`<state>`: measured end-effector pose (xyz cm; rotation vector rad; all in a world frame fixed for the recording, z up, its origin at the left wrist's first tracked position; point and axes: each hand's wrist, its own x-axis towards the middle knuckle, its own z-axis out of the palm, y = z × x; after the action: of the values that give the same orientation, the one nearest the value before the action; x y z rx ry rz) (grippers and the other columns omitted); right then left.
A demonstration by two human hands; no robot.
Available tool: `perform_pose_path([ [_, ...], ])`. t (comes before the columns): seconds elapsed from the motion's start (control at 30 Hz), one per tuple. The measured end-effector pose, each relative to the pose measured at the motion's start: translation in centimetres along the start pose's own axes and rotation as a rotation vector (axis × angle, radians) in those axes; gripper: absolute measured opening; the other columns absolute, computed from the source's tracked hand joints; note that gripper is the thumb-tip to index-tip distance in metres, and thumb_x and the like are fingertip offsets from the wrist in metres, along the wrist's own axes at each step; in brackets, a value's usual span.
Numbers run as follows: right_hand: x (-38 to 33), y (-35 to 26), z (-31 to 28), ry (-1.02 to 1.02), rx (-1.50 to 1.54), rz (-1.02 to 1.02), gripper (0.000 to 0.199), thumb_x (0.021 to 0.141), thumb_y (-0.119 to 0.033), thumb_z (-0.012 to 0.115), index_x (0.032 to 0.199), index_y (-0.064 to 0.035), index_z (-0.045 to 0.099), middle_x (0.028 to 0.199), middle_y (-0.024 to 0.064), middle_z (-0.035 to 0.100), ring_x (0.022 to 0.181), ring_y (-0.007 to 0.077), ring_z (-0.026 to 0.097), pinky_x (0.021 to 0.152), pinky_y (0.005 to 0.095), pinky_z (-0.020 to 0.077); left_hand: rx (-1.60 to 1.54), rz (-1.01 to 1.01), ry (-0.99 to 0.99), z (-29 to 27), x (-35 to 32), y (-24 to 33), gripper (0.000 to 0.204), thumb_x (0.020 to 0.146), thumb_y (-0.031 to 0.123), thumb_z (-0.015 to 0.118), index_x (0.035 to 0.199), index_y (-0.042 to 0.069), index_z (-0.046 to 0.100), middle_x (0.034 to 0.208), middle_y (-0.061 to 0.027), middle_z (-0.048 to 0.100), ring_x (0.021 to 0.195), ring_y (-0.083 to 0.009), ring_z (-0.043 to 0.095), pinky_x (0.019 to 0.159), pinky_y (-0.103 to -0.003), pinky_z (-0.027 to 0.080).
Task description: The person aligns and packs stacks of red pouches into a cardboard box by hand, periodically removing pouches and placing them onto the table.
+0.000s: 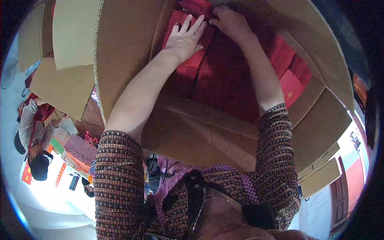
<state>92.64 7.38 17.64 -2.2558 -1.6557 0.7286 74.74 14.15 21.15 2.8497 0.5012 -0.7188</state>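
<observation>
Both my arms reach down into a large cardboard box (pixel 124 48) that holds rows of stacked red paper envelopes (pixel 228 84). My left hand (pixel 186 38) lies with its fingers spread on the stacks at the far left, palm down, gripping nothing. Beyond its fingertips, a bundle of red envelopes (pixel 195 6) sits askew against the far side. At that bundle's right end is my right hand (pixel 232 24), its fingers bent and closed on the edge. Shadow hides part of the grip. More stacks, their edges showing as fine ridges, stand along the right wall.
Open flaps surround the box, the near flap (pixel 196 138) lying in front of my body. Other cardboard sheets (pixel 60 88) stand at the left. Farther left, a person in a light top and dark cap (pixel 40 166) is near a table with red goods (pixel 82 150). A wooden door (pixel 339 196) shows at right.
</observation>
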Motion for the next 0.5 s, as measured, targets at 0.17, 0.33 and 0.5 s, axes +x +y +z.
perform_pose_path([
  [0.17,-0.4,-0.8,-0.7,-0.039,0.044,0.204,0.025,0.089,-0.006,0.044,0.111,-0.0062,0.057,0.107,0.0187,0.063,0.09,0.0372,0.062,0.076,0.0451,0.0491,-0.037,-0.022,0.037,0.5,-0.3,1.2,0.077,0.088,0.04,0.058,0.149,0.012,0.021,0.158,-0.0063,0.008,0.144,-0.0289,0.013,0.111,-0.05,0.023],
  [0.33,-1.7,0.6,-0.3,-0.058,0.156,0.05,0.025,0.085,-0.006,0.048,0.104,-0.0087,0.063,0.104,0.0175,0.064,0.092,0.0361,0.061,0.08,0.0447,0.0476,-0.06,-0.01,0.104,2.1,-0.5,1.0,0.076,0.089,0.041,0.057,0.149,0.012,0.021,0.157,-0.0086,0.008,0.144,-0.0281,0.011,0.114,-0.049,0.02],
  [0.5,-2.2,1.8,-2.1,-0.185,0.201,-0.022,0.023,0.083,-0.017,0.058,0.103,-0.0092,0.068,0.108,0.0155,0.065,0.097,0.0326,0.061,0.082,0.0404,0.047,-0.024,-0.001,0.1,2.4,0.0,2.3,0.076,0.089,0.043,0.056,0.149,0.012,0.02,0.157,-0.0094,0.007,0.144,-0.0275,0.01,0.115,-0.048,0.018],
])
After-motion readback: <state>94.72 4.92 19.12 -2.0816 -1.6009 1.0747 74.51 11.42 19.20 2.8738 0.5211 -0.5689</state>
